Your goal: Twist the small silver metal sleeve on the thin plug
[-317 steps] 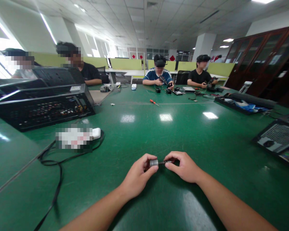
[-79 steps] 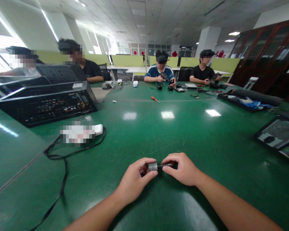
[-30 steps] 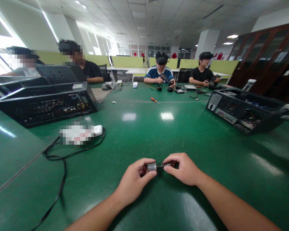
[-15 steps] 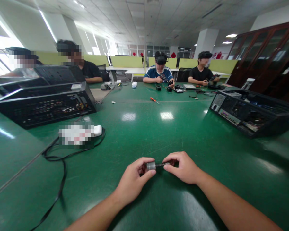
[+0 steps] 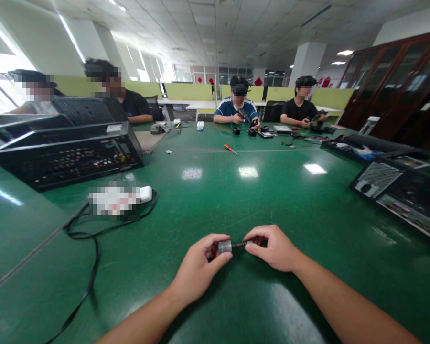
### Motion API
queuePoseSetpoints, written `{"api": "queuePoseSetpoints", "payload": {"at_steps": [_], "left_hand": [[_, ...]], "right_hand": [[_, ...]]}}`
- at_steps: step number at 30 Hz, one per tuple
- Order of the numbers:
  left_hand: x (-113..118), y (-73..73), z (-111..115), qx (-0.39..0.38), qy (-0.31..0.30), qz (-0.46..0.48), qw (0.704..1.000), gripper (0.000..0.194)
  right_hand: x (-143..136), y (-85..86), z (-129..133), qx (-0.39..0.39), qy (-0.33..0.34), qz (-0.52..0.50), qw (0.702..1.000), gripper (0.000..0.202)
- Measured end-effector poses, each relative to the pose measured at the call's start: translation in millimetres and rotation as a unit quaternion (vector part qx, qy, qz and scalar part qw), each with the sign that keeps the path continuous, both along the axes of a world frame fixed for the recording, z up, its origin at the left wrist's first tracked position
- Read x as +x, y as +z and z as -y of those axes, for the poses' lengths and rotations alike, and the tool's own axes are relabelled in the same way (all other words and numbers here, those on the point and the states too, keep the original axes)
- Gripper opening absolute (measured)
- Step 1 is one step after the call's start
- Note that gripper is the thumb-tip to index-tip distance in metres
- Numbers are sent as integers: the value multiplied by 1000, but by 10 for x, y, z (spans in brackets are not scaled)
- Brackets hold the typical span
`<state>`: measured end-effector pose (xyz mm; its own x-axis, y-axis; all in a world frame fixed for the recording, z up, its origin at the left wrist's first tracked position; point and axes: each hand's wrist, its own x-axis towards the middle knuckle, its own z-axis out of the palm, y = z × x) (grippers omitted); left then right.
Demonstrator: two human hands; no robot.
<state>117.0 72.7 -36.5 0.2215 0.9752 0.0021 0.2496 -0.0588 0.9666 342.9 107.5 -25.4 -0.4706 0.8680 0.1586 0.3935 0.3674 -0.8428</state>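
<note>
Low over the green table [image 5: 186, 205], both hands hold one metal piece: a short grey cylinder [image 5: 224, 246] with a thin dark shaft [image 5: 238, 244] pointing right. My left hand [image 5: 199, 265] is closed around the cylinder, thumb below and fingers above. Pinched between thumb and fingers of my right hand [image 5: 272, 248] is the far end of the shaft, partly hidden by the fingers. The piece lies level between the hands.
An open black computer case [image 5: 75, 157] stands at left, another [image 5: 404, 196] at right. A black cable [image 5: 93, 267] runs from a blurred white object [image 5: 114, 199]. An orange screwdriver [image 5: 231, 149] lies mid-table. Several people sit across the table, one handling a power drill [image 5: 244, 114].
The computer case at right has shifted right and nearer, and more parts behind it now show. My hands have barely moved; the right one sits very slightly farther right.
</note>
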Motion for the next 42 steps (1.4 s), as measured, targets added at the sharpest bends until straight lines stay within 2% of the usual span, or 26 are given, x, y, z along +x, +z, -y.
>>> {"api": "queuePoseSetpoints", "payload": {"at_steps": [42], "left_hand": [[16, 51, 4, 1, 21, 1, 1000, 34]], "right_hand": [[80, -49, -71, -33, 0, -10, 999, 19]]}}
